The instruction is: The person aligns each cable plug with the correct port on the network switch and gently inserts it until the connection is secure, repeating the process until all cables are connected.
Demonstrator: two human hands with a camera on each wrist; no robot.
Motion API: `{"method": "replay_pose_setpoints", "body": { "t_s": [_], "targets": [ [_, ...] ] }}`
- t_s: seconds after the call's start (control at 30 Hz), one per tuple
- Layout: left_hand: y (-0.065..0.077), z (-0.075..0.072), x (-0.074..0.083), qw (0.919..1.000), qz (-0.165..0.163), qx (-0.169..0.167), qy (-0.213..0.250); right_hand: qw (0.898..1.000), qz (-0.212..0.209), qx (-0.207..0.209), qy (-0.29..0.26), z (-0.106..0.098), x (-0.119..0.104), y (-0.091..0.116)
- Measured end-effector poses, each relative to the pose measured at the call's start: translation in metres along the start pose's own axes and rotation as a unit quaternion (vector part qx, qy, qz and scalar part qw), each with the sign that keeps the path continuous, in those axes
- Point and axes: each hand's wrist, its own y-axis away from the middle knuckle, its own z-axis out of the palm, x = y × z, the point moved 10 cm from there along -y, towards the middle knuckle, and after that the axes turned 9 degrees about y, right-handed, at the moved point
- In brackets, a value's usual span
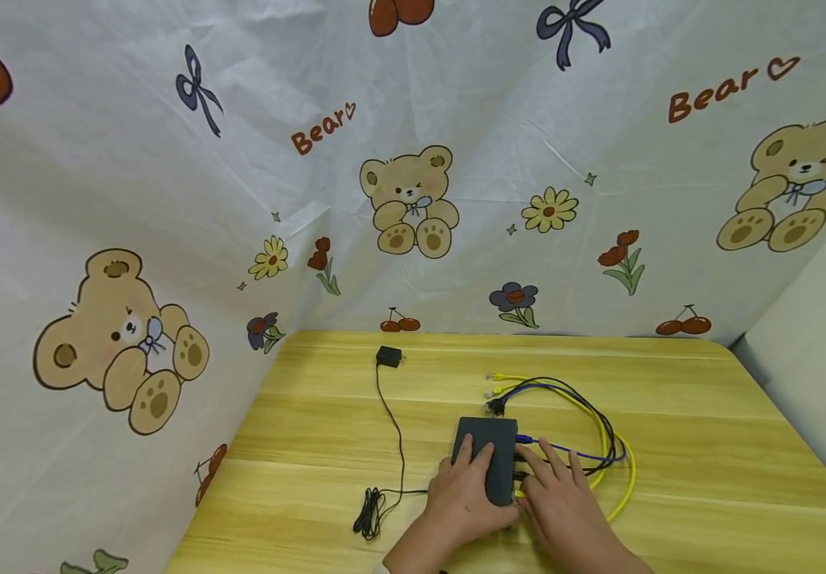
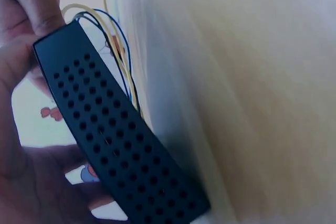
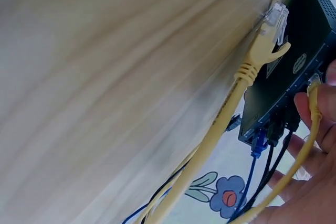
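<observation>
A black network switch (image 1: 488,430), with rows of round vent holes along one side in the left wrist view, is held by my left hand (image 1: 459,494). That hand's fingers lie over its top and the thumb is at its near corner. Part of the underside shows in the right wrist view, so the box looks tilted up. My right hand (image 1: 564,502) pinches a yellow network cable plug (image 3: 313,95) at the port nearest me. Beside it, a blue plug (image 3: 258,142) and black plugs (image 3: 275,132) sit in the same row of ports.
Yellow, black and blue cables loop on the wooden table (image 1: 707,446) to the right. Their loose plugs (image 1: 495,406) lie behind the switch. A black power adapter (image 1: 387,356) lies at the back left, its bundled cord (image 1: 367,514) nearer. A bear-print cloth (image 1: 485,239) hangs behind.
</observation>
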Motion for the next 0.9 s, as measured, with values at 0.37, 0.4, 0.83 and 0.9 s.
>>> {"method": "replay_pose_setpoints", "body": {
  "t_s": [0.37, 0.4, 0.83, 0.9],
  "targets": [
    [0.005, 0.011, 0.002, 0.9899, 0.052, -0.102, -0.083, 1.0, 0.005, -0.005, 0.0, 0.002, 0.0, -0.004],
    [0.005, 0.011, 0.002, 0.9902, 0.054, -0.098, -0.085, 1.0, 0.005, -0.006, -0.002, 0.002, 0.0, -0.004],
    [0.003, 0.01, 0.005, 0.9918, 0.069, -0.067, -0.084, 0.998, -0.005, -0.028, -0.055, 0.004, -0.005, -0.008],
    [0.003, 0.01, 0.007, 0.9917, 0.074, -0.066, -0.082, 0.998, -0.004, -0.037, -0.053, 0.005, -0.006, -0.009]
  ]
}}
